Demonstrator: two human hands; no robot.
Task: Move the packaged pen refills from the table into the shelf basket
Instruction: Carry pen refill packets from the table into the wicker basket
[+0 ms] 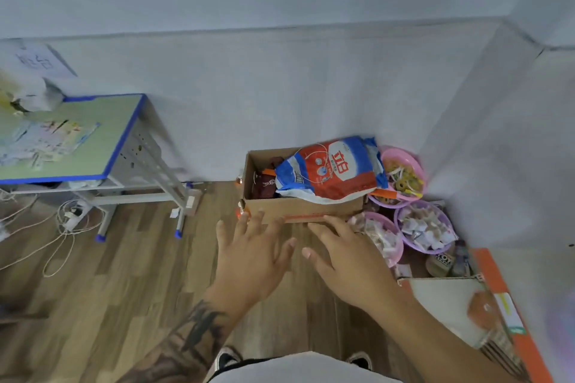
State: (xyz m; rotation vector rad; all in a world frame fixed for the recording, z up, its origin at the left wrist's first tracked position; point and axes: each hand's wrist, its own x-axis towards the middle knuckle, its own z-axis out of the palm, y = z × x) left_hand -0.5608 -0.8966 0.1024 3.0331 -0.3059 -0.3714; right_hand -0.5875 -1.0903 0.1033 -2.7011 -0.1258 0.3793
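Note:
The packaged pen refills point(46, 141) lie as a blurred pile of flat packets on the green table point(102, 146) with blue edging at the far left. My left hand point(253, 253) and my right hand point(345, 256) are stretched out in front of me over the wooden floor, fingers spread and straight, holding nothing. Both hands are far to the right of the table, their fingertips near the front edge of a cardboard box point(298, 208). No shelf basket shows clearly in view.
The cardboard box holds a red, white and blue bag point(333, 169). Pink and purple baskets point(424, 227) of small wrapped items stand to its right by the corner. An orange-edged shelf point(497, 305) is at the lower right. Cables and a power strip point(73, 219) lie under the table.

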